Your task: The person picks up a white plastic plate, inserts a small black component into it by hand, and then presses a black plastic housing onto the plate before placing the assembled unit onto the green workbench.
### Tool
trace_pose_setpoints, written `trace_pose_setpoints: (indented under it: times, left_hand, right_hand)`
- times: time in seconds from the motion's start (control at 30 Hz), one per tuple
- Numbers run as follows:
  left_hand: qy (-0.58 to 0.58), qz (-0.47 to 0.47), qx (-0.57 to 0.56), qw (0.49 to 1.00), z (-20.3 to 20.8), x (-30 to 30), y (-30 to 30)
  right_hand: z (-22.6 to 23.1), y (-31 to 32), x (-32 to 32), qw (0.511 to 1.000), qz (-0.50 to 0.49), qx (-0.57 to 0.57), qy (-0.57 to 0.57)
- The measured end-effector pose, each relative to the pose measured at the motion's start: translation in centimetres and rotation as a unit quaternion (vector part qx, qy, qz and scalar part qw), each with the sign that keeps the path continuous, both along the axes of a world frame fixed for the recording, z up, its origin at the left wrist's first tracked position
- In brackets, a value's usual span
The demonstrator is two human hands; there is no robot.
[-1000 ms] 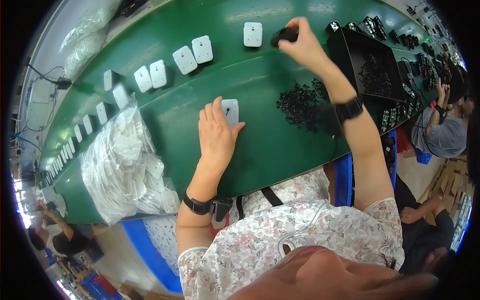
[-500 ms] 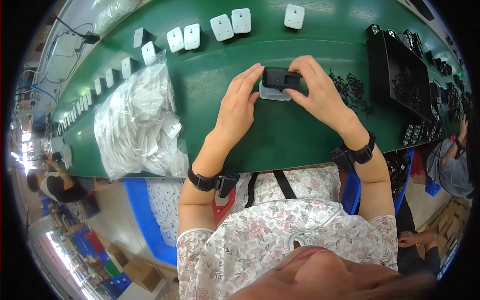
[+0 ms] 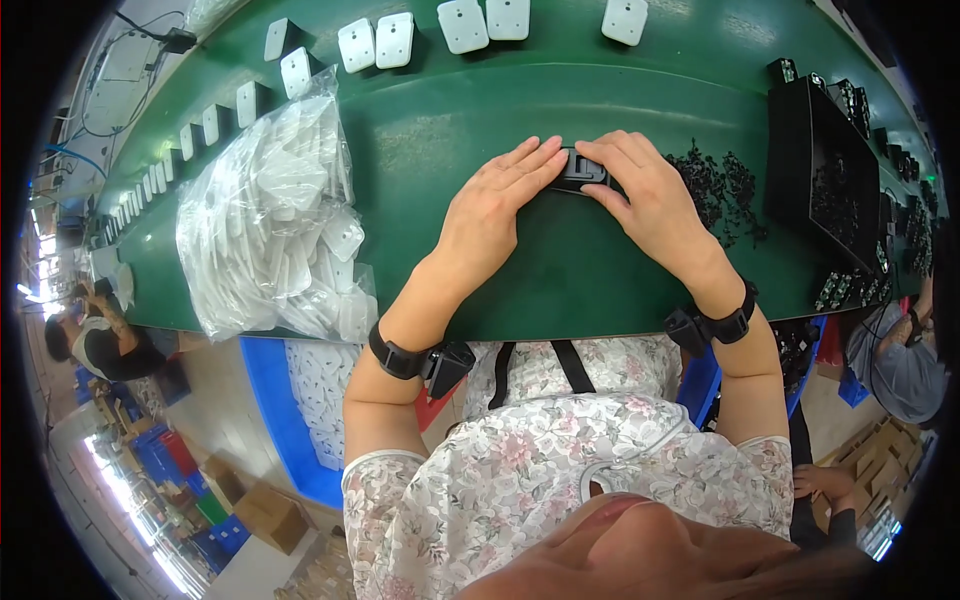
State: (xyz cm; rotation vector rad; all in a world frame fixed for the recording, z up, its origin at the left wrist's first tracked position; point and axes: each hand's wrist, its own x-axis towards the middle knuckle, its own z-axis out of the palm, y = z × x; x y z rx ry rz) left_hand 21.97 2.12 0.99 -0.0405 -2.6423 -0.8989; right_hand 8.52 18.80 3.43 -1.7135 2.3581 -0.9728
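Between my hands, low over the green table [image 3: 420, 250], is a small black plastic housing [image 3: 583, 171] with a recessed face turned up. The fingers of my left hand [image 3: 497, 205] press together over its left end. My right hand [image 3: 645, 190] grips the right end, fingers on the far edge and thumb along the near side. Part of the housing is hidden under my fingers. The white translucent plate that lay beneath it is now out of sight. Just right of my right hand lies a loose heap of small black parts [image 3: 720, 195].
A clear bag of white plates [image 3: 275, 220] lies on the left. White boxy units [image 3: 393, 40] line the far side. A black tray [image 3: 825, 180] holding small parts stands at the right, near circuit boards [image 3: 850, 290]. Blue bins [image 3: 285, 430] sit below the table edge.
The housing has moved slightly right and nearer, and a different recessed face shows. My left fingers now reach over its left end. The white plate beneath has gone from view.
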Motion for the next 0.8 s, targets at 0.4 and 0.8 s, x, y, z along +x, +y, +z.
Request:
trace_pose_setpoints:
  times: [0.4, 0.8]
  left_hand:
    - [-0.011, 0.013, -0.029, 0.999, 0.0, -0.5, 0.1]
    - [-0.047, 0.013, -0.017, 0.999, 0.3, -0.3, 0.5]
  right_hand:
    - [-1.0, 0.5, 0.0, 0.999, -0.018, -0.048, -0.01]
    - [-1.1, 0.5, 0.4, 0.999, -0.026, -0.029, 0.005]
